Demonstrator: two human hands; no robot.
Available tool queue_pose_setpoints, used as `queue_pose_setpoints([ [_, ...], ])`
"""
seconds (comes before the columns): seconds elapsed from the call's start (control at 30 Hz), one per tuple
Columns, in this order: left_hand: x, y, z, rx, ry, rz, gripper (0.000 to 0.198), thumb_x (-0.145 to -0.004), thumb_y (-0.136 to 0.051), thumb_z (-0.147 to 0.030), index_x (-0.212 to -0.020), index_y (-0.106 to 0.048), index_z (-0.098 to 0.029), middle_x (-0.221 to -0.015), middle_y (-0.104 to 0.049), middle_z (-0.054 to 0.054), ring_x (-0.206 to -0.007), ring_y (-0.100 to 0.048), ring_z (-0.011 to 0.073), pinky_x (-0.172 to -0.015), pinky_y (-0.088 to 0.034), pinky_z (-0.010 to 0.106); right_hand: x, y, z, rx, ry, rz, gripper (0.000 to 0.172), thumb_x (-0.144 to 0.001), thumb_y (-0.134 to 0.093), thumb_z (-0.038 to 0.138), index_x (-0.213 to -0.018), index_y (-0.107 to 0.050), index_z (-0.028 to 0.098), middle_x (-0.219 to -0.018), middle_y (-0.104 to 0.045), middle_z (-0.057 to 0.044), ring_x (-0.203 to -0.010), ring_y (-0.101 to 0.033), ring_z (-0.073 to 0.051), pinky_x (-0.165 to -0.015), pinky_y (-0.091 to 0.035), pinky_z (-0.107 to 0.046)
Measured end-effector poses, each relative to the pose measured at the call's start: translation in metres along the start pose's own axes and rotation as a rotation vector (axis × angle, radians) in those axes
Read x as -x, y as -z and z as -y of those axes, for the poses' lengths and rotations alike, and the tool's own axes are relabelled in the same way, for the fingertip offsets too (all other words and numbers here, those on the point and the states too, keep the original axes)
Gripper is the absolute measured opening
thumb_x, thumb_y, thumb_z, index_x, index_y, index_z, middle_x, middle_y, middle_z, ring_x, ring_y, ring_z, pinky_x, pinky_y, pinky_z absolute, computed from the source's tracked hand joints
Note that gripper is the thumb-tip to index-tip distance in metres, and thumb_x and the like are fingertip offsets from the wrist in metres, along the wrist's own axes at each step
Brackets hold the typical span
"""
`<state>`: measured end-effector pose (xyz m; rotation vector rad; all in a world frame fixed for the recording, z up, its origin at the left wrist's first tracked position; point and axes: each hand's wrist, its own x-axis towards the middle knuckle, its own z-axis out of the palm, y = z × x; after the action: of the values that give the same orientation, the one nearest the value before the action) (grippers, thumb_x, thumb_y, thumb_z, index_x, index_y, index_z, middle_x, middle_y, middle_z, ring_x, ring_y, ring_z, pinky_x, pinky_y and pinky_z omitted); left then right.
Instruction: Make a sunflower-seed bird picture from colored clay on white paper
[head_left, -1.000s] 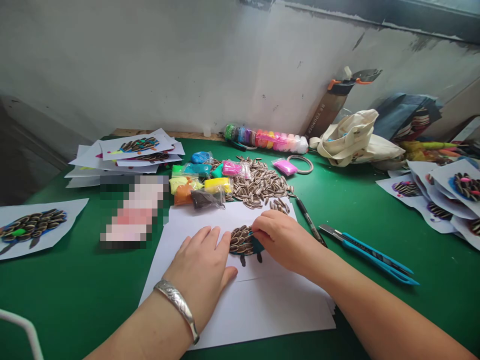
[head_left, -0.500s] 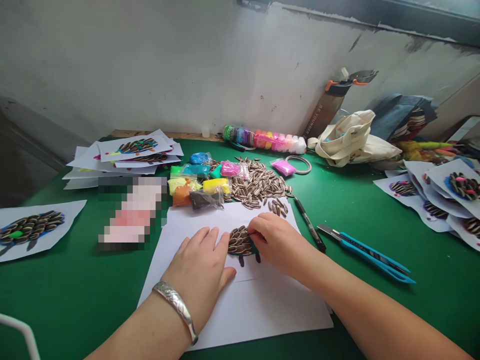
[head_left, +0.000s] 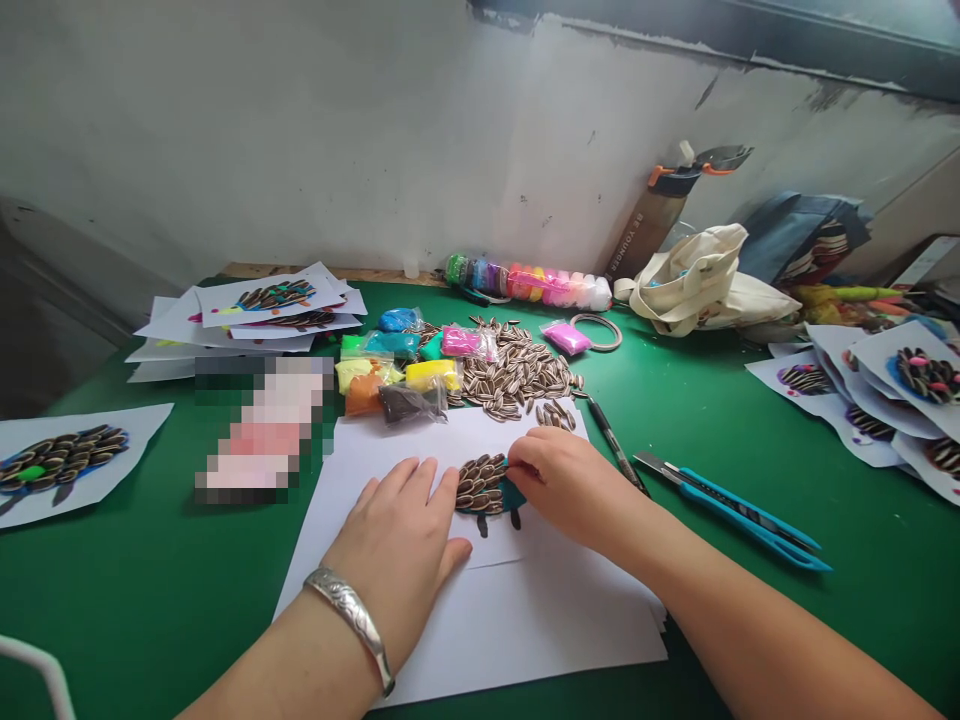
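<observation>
White paper lies in front of me with a seed-covered figure on it, its blue-green base showing at the right and two dark legs below. My left hand rests flat on the paper, fingers spread, fingertips at the figure's left edge; a silver bangle is on that wrist. Over the figure's right end, my right hand has thumb and fingers pinched together; whatever they hold is hidden. Striped sunflower seeds are heaped behind the paper, with a few on its top edge.
Bags of coloured clay sit left of the seeds. A black pen and blue cutter lie at right. Stacked seed pictures stand back left, others far right. Behind are a bottle and cloth bag.
My right hand has shifted slightly to the right, uncovering more of the figure's blue-green base. My left hand stays in place.
</observation>
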<state>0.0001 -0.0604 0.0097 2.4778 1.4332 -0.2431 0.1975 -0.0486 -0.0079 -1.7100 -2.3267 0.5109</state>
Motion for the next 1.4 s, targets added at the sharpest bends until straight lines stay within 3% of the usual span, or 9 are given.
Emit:
queue_pose_setpoints([
  [0.27,-0.001,0.002,-0.001,0.004,-0.005,0.0,0.046,-0.085,-0.057,-0.026,-0.129,-0.053,-0.015,-0.127,-0.057,0.015,-0.124,-0.045,0.0339,-0.1,-0.041,0.052,0.0,-0.009,-0.001,0.017,0.035,-0.056,0.019,-0.084,-0.052,0.009,-0.066,-0.055,0.017,-0.068,-0.053,-0.001,-0.071,-0.048,-0.014,-0.061,-0.03,-0.024],
  [0.43,0.001,0.001,0.0,-0.016,-0.002,0.019,0.048,-0.086,-0.055,-0.027,-0.132,-0.05,-0.014,-0.132,-0.054,0.016,-0.127,-0.042,0.0342,-0.101,-0.04,0.052,-0.002,-0.001,-0.008,-0.052,0.007,-0.058,0.016,-0.082,-0.056,0.01,-0.068,-0.059,0.018,-0.067,-0.055,0.001,-0.067,-0.048,-0.013,-0.059,-0.032,-0.023],
  [0.57,0.0,0.0,0.001,-0.022,0.002,0.011,0.051,-0.086,-0.056,-0.028,-0.134,-0.048,-0.014,-0.134,-0.052,0.017,-0.128,-0.041,0.0347,-0.102,-0.04,0.052,-0.011,0.001,-0.023,-0.052,-0.072,-0.263,0.014,-0.084,-0.055,0.012,-0.083,-0.067,0.02,-0.079,-0.061,-0.001,-0.075,-0.053,-0.014,-0.067,-0.037,-0.024],
  [0.73,-0.001,0.0,0.001,-0.003,-0.006,-0.004,0.048,-0.085,-0.057,-0.028,-0.131,-0.052,-0.014,-0.127,-0.056,0.015,-0.124,-0.045,0.0341,-0.101,-0.04,0.052,-0.03,-0.013,-0.027,0.066,0.034,-0.357,0.021,-0.086,-0.05,0.01,-0.086,-0.069,0.02,-0.089,-0.063,-0.005,-0.084,-0.054,-0.017,-0.072,-0.038,-0.025],
  [0.93,0.001,0.001,0.001,-0.008,-0.012,0.006,0.049,-0.086,-0.056,-0.029,-0.132,-0.05,-0.013,-0.126,-0.056,0.015,-0.123,-0.045,0.0331,-0.102,-0.039,0.05,-0.038,-0.021,-0.019,0.391,0.081,-0.285,0.019,-0.086,-0.05,0.01,-0.074,-0.063,0.018,-0.078,-0.059,-0.006,-0.075,-0.049,-0.018,-0.069,-0.033,-0.028],
  [1.07,0.001,0.001,0.0,-0.008,-0.016,0.009,0.048,-0.086,-0.056,-0.029,-0.131,-0.051,-0.013,-0.124,-0.056,0.014,-0.121,-0.046,0.0324,-0.102,-0.039,0.049,-0.038,-0.021,-0.02,0.479,0.075,-0.295,0.015,-0.082,-0.05,0.006,-0.078,-0.061,0.016,-0.082,-0.059,-0.007,-0.075,-0.049,-0.018,-0.067,-0.032,-0.029],
  [1.2,0.0,0.003,-0.001,-0.008,-0.007,0.019,0.047,-0.086,-0.057,-0.029,-0.13,-0.052,-0.013,-0.123,-0.057,0.014,-0.12,-0.046,0.032,-0.102,-0.039,0.049,-0.035,-0.016,-0.023,0.405,0.056,-0.393,0.02,-0.085,-0.045,0.005,-0.084,-0.062,0.015,-0.085,-0.058,-0.009,-0.079,-0.05,-0.019,-0.071,-0.035,-0.029],
  [1.3,0.001,0.003,-0.001,-0.01,-0.001,0.022,0.049,-0.086,-0.057,-0.029,-0.131,-0.05,-0.013,-0.128,-0.055,0.015,-0.124,-0.044,0.033,-0.102,-0.039,0.05,-0.028,-0.011,-0.027,0.239,0.044,-0.463,0.027,-0.088,-0.041,0.007,-0.102,-0.063,0.015,-0.089,-0.06,-0.008,-0.082,-0.052,-0.019,-0.072,-0.038,-0.028],
  [1.4,0.001,0.001,0.0,-0.008,0.005,0.023,0.051,-0.086,-0.057,-0.03,-0.133,-0.049,-0.013,-0.132,-0.053,0.016,-0.127,-0.042,0.0339,-0.102,-0.039,0.052,-0.019,-0.005,-0.03,0.017,0.02,-0.413,0.029,-0.09,-0.041,0.01,-0.105,-0.064,0.019,-0.091,-0.063,-0.006,-0.08,-0.055,-0.017,-0.07,-0.04,-0.026],
])
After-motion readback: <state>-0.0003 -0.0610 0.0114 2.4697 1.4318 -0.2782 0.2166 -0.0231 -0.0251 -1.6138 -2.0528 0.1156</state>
